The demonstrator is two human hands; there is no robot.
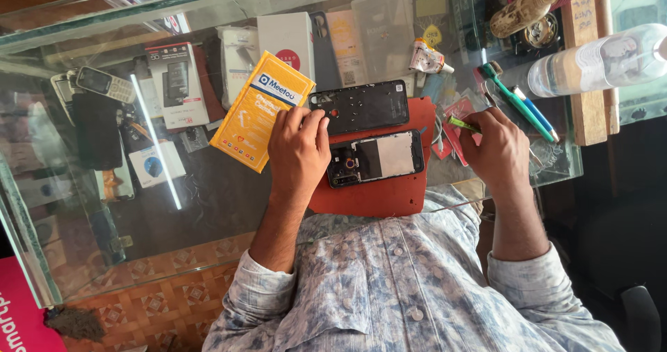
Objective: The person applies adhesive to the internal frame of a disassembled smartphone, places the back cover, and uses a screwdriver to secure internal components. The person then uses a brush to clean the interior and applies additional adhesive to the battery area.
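An opened smartphone (379, 159) lies on a red mat (389, 192) on a glass counter, its white battery showing. Its black back cover (365, 105) lies just beyond it. My left hand (299, 150) rests at the phone's left end, fingers curled over the edge of the back cover and touching a yellow box (260, 109). To the right of the mat, my right hand (497, 147) is closed around a thin green-tipped tool (462, 124).
A green and a blue pen-like tool (521, 105), a plastic bottle (601, 60) and a wooden block (590, 67) lie at the right. Small boxes (285, 39), old keypad phones (104, 82) and packets show under the glass top (174, 206).
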